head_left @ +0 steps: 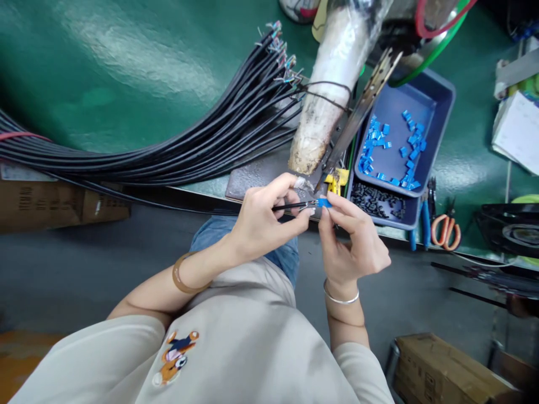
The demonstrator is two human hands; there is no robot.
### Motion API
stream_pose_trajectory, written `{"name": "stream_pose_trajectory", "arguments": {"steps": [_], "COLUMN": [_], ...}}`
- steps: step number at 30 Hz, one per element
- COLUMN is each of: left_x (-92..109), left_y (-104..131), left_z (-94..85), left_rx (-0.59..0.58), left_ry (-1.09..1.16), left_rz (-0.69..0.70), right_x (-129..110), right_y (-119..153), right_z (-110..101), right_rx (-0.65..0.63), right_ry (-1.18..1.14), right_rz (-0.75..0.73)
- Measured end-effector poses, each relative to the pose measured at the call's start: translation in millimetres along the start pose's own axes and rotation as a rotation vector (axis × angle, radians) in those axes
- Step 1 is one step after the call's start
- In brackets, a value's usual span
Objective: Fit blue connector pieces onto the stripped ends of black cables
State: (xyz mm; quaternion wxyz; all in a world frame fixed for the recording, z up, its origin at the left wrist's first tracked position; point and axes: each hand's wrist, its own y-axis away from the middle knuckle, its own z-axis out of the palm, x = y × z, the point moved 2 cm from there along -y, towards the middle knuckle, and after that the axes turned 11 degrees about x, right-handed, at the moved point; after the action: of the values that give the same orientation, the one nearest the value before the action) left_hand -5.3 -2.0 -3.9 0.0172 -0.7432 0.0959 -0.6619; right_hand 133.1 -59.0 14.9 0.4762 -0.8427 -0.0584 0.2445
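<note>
We wore a pale shirt with an embroidered bear, blue jeans, a brown bangle and a silver bangle.

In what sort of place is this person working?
Probably a small factory or an electrical workshop. What suggests it: the thick bundle of black cables with coloured wires showing at their ends, and the tray of small blue parts.

A black cable ends at a blue connector.
</note>
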Motion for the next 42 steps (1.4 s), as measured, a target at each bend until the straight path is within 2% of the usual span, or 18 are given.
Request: {"name": "stream_pose_trajectory", "arguments": {"steps": [2,4,6,8,10,11,14,16,18,21,23,27,28,30,33,37,39,42], "left_x": [0.8,1.6,2.6,3.2,2.8,2.2,1.1,1.6,2.4,3.1,3.2,-0.4,-1.8,-4.3,-6.3,-5.7,-4.5,-2.8], "left_y": [-0.7,-0.7,0.6,3.9,8.9,11.6,17.8,19.1,17.9,15.1,12.7,5.8,4.5,2.6,1.1,-0.7,-2.1,-4.5], "left_z": [-3.5,-7.3,-10.7,-12.5,-12.2,-11.5,-9.2,-9.9,-12.4,-15.5,-17.9,-20.2,-19.8,-18.4,-15.5,-11.4,-9.1,-5.2], "left_rx": [-0.115,-0.204,-0.221,-0.177,-0.107,-0.079,-0.043,-0.045,-0.114,-0.348,-0.423,-0.353,-0.333,-0.295,-0.278,-0.257,-0.214,-0.142], "left_ry": [0.083,0.158,0.156,0.075,-0.022,-0.062,-0.133,-0.123,-0.03,0.214,0.327,0.407,0.419,0.431,0.402,0.319,0.278,0.216], "left_rz": [-0.067,-0.102,-0.032,0.115,0.256,0.31,0.422,0.429,0.311,-0.038,-0.212,-0.317,-0.325,-0.327,-0.297,-0.231,-0.186,-0.13], "right_x": [2.2,6.0,8.5,8.0,4.7,2.4,-4.0,-6.8,-7.1,-2.0,3.4,9.4,9.3,7.4,2.5,-2.8,-2.1,2.0], "right_y": [0.4,0.4,-0.4,-2.9,-4.7,-4.9,-1.3,2.2,4.8,6.0,2.5,-9.3,-10.7,-11.1,-6.9,0.6,3.3,5.4], "right_z": [-0.7,-0.2,-2.5,-10.6,-19.8,-22.2,-19.6,-16.0,-13.7,-13.7,-16.7,-25.3,-26.1,-25.7,-22.7,-14.7,-8.3,0.4], "right_rx": [0.002,-0.082,-0.106,0.042,0.159,0.12,-0.213,-0.311,-0.312,-0.337,-0.244,0.238,0.318,0.355,0.189,-0.056,-0.112,-0.092], "right_ry": [-0.036,-0.137,-0.24,-0.279,-0.221,-0.168,-0.026,-0.004,-0.05,-0.233,-0.317,-0.301,-0.279,-0.233,-0.171,-0.088,-0.073,-0.073], "right_rz": [0.09,0.278,0.458,0.514,0.481,0.462,0.409,0.33,0.261,0.289,0.341,0.267,0.242,0.209,0.15,-0.059,-0.11,-0.07]}}
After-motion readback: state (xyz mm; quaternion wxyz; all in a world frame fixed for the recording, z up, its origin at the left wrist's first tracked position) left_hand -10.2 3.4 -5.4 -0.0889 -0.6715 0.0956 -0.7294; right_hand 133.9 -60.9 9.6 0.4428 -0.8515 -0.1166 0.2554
